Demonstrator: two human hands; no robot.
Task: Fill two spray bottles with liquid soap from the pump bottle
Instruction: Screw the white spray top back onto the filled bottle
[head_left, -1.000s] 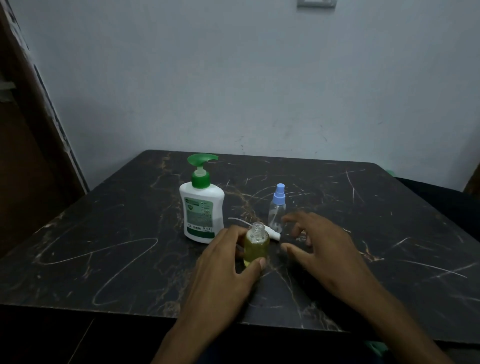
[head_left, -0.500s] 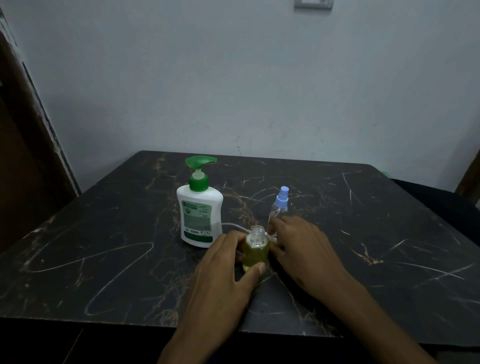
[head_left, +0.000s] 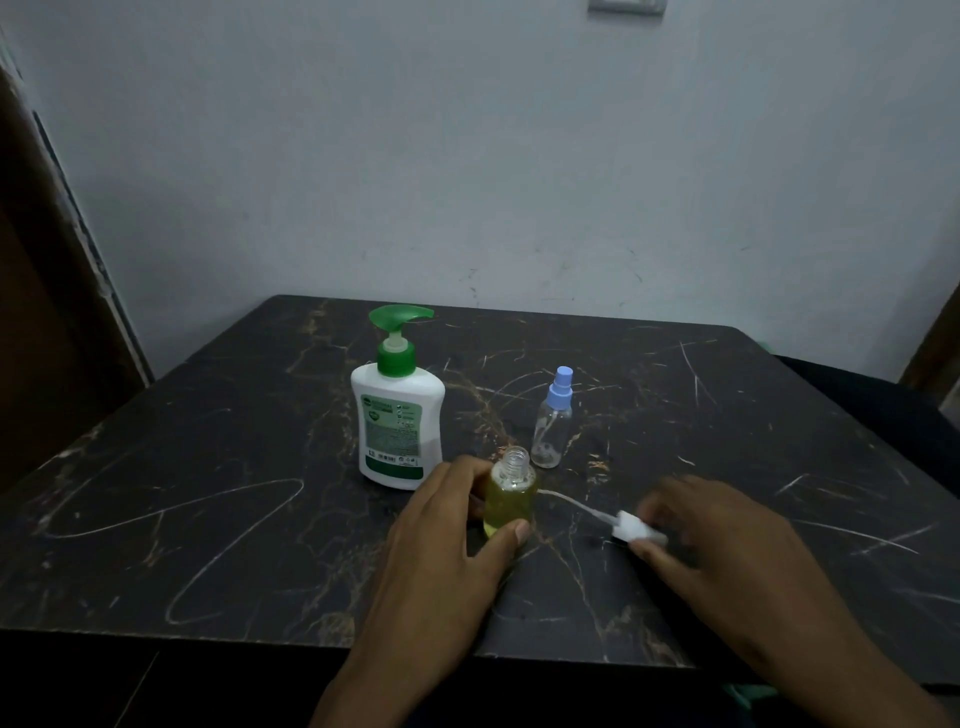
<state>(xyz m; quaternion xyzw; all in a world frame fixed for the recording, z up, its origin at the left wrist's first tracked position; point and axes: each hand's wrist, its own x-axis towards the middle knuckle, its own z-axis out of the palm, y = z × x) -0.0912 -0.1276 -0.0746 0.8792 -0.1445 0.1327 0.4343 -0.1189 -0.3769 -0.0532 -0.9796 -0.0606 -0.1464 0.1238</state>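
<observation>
Lower middle of frame: left hand (head_left: 457, 525) wrapped round open, soap-filled spray bottle (head_left: 510, 499) on worktop (head_left: 208, 493). Right hand (head_left: 722, 535) pinching white sprayer cap (head_left: 636, 531), just right. Pump bottle (head_left: 399, 410) and empty blue-capped bottle (head_left: 553, 423) behind.

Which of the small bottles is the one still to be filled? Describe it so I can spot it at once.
Start from the white pump bottle with the green top on the dark table. To its right stands a small clear spray bottle, behind the uncapped bottle of yellow soap. It alone wears a blue spray cap and looks empty.
</observation>
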